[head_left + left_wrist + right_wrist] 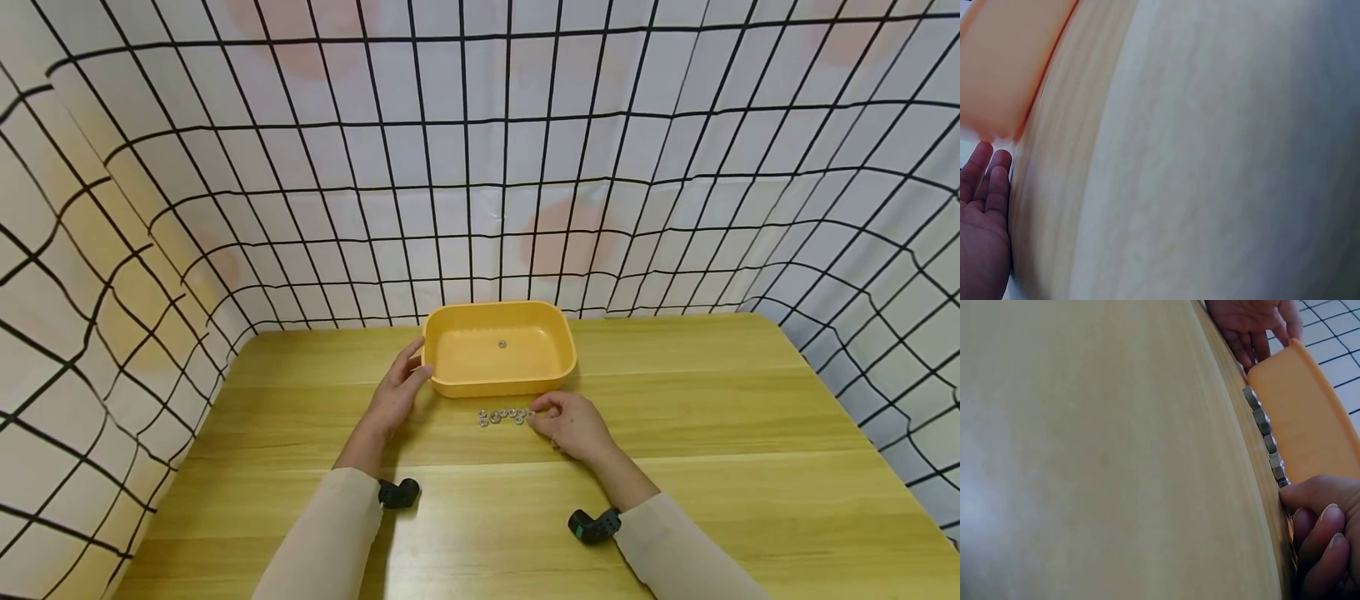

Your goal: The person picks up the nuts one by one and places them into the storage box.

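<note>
A yellow plastic bin [498, 388] stands at the back middle of the wooden table, with one small metal nut [502, 344] on its floor. My left hand [395, 398] rests against the bin's left end, fingers fairly straight along the outside and thumb at the rim. In front of the bin lies a loose row of several metal nuts [495, 417]. At the row's right end my right hand [573, 427] pinches a nut [532, 413] between thumb and index finger, down at the tabletop. In the right wrist view its other fingers [1329, 550] are curled.
A white cloth with a black grid [487, 150] rises behind the table and along both sides, close behind the bin. The wooden tabletop [712, 467] extends left, right and in front of the hands. Each wrist wears a small black camera [592, 527].
</note>
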The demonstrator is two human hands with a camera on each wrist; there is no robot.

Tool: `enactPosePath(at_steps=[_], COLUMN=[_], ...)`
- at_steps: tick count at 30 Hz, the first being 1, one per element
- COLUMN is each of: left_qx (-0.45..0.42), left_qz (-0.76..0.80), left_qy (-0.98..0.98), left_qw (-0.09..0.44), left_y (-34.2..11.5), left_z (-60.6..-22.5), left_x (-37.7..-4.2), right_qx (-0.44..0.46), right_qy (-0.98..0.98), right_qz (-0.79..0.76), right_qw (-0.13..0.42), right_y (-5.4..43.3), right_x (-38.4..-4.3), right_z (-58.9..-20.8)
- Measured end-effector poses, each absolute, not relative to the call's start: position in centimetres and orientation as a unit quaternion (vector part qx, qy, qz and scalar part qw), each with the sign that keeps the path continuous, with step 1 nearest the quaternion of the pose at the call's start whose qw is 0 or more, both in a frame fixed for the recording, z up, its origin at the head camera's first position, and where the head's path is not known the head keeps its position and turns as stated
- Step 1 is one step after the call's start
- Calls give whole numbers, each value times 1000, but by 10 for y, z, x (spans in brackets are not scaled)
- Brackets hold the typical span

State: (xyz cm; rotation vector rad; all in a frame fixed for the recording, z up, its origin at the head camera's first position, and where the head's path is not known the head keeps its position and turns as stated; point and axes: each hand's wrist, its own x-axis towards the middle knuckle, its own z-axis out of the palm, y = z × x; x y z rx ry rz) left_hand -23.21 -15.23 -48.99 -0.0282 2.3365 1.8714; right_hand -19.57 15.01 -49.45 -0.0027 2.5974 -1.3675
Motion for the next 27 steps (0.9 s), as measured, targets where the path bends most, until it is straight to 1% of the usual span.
enactPosePath(at_steps=[10,19,27], left_qx=[-15,-12,-8], left_qz=[623,624,627], left_qy=[779,778,776], left_qw=[72,69,72], left_y=[-152,-152,-151], left_z=[-489,-488,-488], left_x=[-231,-231,-231], right_qx=[18,-7,-19], right_qy=[884,880,864], right_qz=[-458,-470,-498], right_qw=[97,70,71], right_y=[149,151,154], right_x=[-193,-188,-186], right_z=[-496,-496,-491])
